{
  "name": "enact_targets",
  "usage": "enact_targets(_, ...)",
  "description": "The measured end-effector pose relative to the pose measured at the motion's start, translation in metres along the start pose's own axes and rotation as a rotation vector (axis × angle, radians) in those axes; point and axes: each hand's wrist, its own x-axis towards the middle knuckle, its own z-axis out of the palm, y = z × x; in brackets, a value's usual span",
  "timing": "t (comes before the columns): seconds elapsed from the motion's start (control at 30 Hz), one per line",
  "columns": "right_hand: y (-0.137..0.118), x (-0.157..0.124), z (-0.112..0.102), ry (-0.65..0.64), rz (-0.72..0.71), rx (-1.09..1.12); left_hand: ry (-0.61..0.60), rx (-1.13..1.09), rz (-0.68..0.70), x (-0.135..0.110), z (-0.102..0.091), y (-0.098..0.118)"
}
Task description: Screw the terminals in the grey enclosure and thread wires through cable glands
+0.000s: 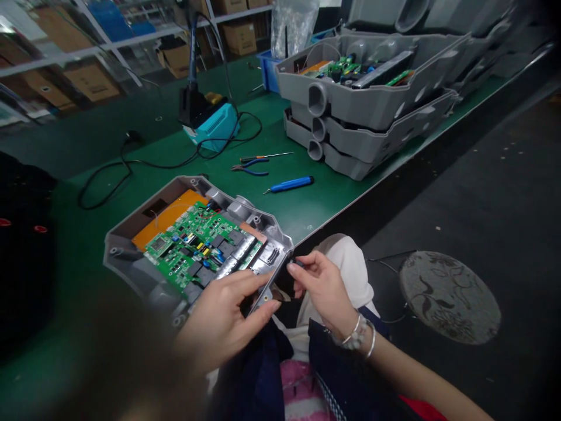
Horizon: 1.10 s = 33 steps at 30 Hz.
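Note:
A grey plastic housing [131,231] with a green circuit board [193,242] and an orange sheet inside lies tilted at the green table's front edge. My left hand [223,318] grips its near right corner, thumb on top and fingers wrapped under the rim. My right hand [322,286] is beside that corner, fingertips pinched on a small dark part that touches the housing's edge.
A stack of similar grey housings [363,111] stands at the back right. A blue-handled tool [289,185], pliers [249,169] and a teal soldering station [210,123] with black cables lie behind the housing. The dark floor and a round patterned stool [449,295] are to the right.

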Motion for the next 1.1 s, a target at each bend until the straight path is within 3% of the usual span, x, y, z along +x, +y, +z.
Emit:
enact_targets(0.1, -0.008, 0.002, 0.003, -0.031, 0.204, 0.172, 0.002, -0.002, -0.029, -0.001, 0.001, 0.0)
enact_targets(0.17, -0.009, 0.001, 0.002, -0.054, 0.185, 0.141, 0.012, -0.028, -0.059, -0.001, 0.001, 0.0)
enact_targets(0.23, -0.005, -0.002, -0.002, -0.105, 0.045, -0.031, 0.017, -0.054, -0.08, -0.001, 0.001, -0.001)
enact_targets(0.33, 0.003, -0.006, -0.01, -0.153, -0.277, -0.538, 0.04, -0.065, -0.101, -0.002, 0.003, -0.004)
enact_targets(0.43, 0.009, -0.001, -0.019, -0.071, -0.659, -1.031, 0.06, -0.042, -0.084, -0.003, 0.005, -0.007)
enact_targets(0.5, 0.009, 0.006, -0.024, -0.032, -0.873, -1.249, 0.081, -0.005, -0.052, -0.004, 0.008, -0.009)
enact_targets(0.6, 0.005, 0.018, -0.029, -0.052, -1.061, -1.47, 0.124, 0.06, -0.017, -0.005, 0.012, -0.01)
enact_targets(0.7, 0.002, 0.025, -0.031, -0.066, -1.121, -1.532, 0.133, 0.097, -0.001, -0.007, 0.015, -0.01)
enact_targets(0.8, 0.004, 0.023, -0.03, -0.074, -1.046, -1.462, 0.115, 0.115, 0.019, -0.007, 0.016, -0.009)
enact_targets(0.87, 0.006, 0.018, -0.026, -0.09, -0.91, -1.348, 0.105, 0.118, 0.037, -0.006, 0.016, -0.008)
enact_targets(1.03, 0.004, 0.0, -0.002, -0.063, -0.439, -0.819, 0.068, 0.095, 0.049, -0.001, 0.013, -0.009)
enact_targets(1.1, -0.002, -0.006, 0.007, -0.05, -0.135, -0.557, 0.042, 0.074, 0.032, -0.002, 0.012, -0.01)
